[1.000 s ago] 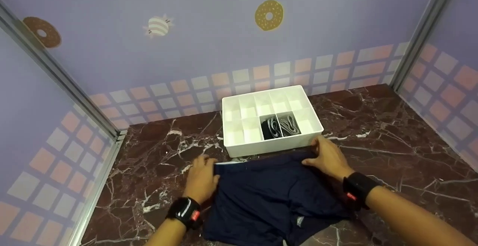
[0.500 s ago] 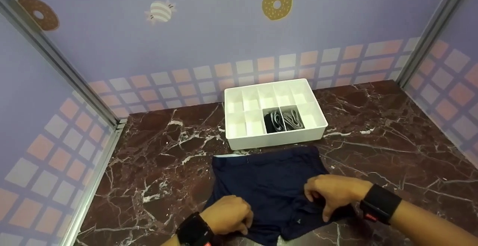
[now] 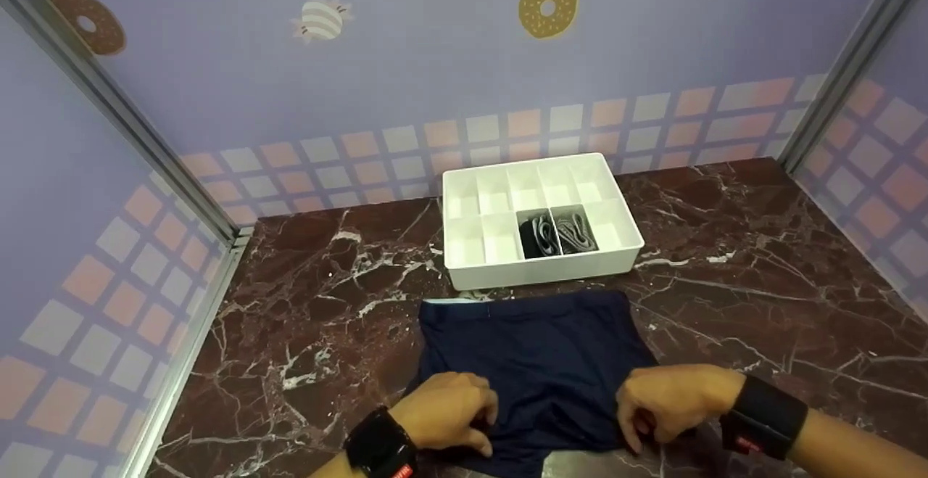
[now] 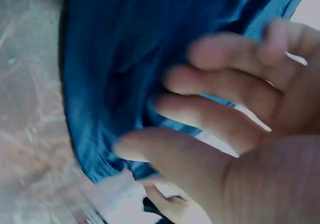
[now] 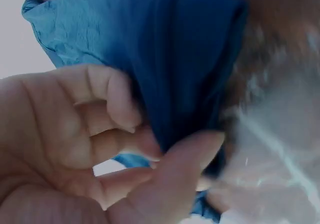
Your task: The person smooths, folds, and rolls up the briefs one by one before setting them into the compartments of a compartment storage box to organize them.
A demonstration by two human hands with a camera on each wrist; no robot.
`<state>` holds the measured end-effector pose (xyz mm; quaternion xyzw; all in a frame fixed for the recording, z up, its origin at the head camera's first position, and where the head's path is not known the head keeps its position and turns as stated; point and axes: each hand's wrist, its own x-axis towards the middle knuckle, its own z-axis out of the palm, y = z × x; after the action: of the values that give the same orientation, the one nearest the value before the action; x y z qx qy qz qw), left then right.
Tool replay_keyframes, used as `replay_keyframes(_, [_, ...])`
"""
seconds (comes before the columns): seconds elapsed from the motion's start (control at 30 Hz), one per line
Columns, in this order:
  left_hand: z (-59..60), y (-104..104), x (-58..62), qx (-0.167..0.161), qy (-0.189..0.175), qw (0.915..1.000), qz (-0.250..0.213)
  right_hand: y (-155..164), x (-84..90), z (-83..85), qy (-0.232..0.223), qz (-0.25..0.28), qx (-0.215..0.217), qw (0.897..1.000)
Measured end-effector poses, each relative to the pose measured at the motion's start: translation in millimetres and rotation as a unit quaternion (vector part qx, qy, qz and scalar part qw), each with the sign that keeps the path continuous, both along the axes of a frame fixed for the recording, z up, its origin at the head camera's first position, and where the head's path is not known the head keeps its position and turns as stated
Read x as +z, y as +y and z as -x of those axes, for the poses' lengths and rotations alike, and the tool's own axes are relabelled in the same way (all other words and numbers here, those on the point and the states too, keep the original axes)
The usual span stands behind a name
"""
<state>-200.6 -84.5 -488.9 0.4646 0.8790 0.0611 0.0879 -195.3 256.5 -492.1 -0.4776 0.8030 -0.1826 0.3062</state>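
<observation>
Both hands work the near edge of a pair of dark navy boxer briefs (image 3: 533, 362) spread flat on the marble tabletop (image 3: 304, 318). My reading is that the left hand (image 3: 446, 413) has its fingers curled round the near left leg hem; its wrist view shows the cloth bunched between fingers and thumb, though blurred. The right hand (image 3: 670, 398) pinches the near right hem, thumb against fingers with a fold of fabric between them, as its wrist view shows plainly.

The briefs lie just near of a white divided organiser box (image 3: 542, 220), waistband toward it, not quite touching its near wall. Two middle compartments in the box's near row hold rolled dark garments (image 3: 554, 231); the others look vacant.

As a judgement, the thin fabric could slip out of one pinch if the hands pull unevenly, leaving the garment skewed or creased. A far-reaching lift could also drag the waistband against the box and nudge it, since the box sits straight ahead and close. Lavender walls with doughnut stickers (image 3: 547, 5) close the space in on three sides.
</observation>
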Motion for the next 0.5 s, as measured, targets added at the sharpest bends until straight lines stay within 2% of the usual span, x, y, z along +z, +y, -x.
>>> replay_keyframes(0.07, [1.6, -1.8, -0.2, 0.023, 0.003, 0.9997, -0.007, 2.0, 3.6, -2.3, -0.043, -0.038, 0.006, 0.998])
replay_keyframes(0.13, [5.7, -7.9, 1.6, 0.06, -0.005, 0.9981, -0.012, 3.6, 6.1, 1.0, -0.091, -0.038, 0.012, 0.995])
replay_keyframes(0.2, [11.4, -14.6, 4.2, 0.1, -0.013, 0.9948, -0.017, 4.6, 6.2, 8.1, -0.118, 0.02, -0.005, 0.993])
replay_keyframes(0.23, [13.9, -17.3, 5.1, 0.114, -0.014, 0.9932, -0.018, 4.6, 4.8, 12.8, -0.107, 0.064, -0.02, 0.992])
replay_keyframes(0.27, [15.9, -19.2, 5.5, 0.123, -0.011, 0.9922, -0.015, 4.0, 3.2, 17.3, -0.074, 0.105, -0.046, 0.991])
replay_keyframes(0.3, [17.3, -20.4, 5.0, 0.128, -0.008, 0.9917, -0.01, 2.9, 0.6, 20.7, -0.017, 0.135, -0.083, 0.987])
replay_keyframes(0.37, [19.1, -20.9, 2.5, 0.13, -0.011, 0.9915, 0.007, 0.1, -6.3, 24.6, 0.102, 0.151, -0.175, 0.968])
replay_keyframes(0.43, [20.0, -20.9, -1.6, 0.126, -0.02, 0.9914, 0.027, -2.4, -14.0, 26.0, 0.185, 0.11, -0.242, 0.946])
replay_keyframes(0.47, [20.8, -21.5, -3.6, 0.126, -0.027, 0.991, 0.035, -3.0, -18.0, 26.3, 0.209, 0.083, -0.253, 0.941])
replay_keyframes(0.5, [21.8, -22.6, -5.7, 0.127, -0.034, 0.9904, 0.043, -3.0, -21.7, 26.4, 0.221, 0.056, -0.252, 0.941])
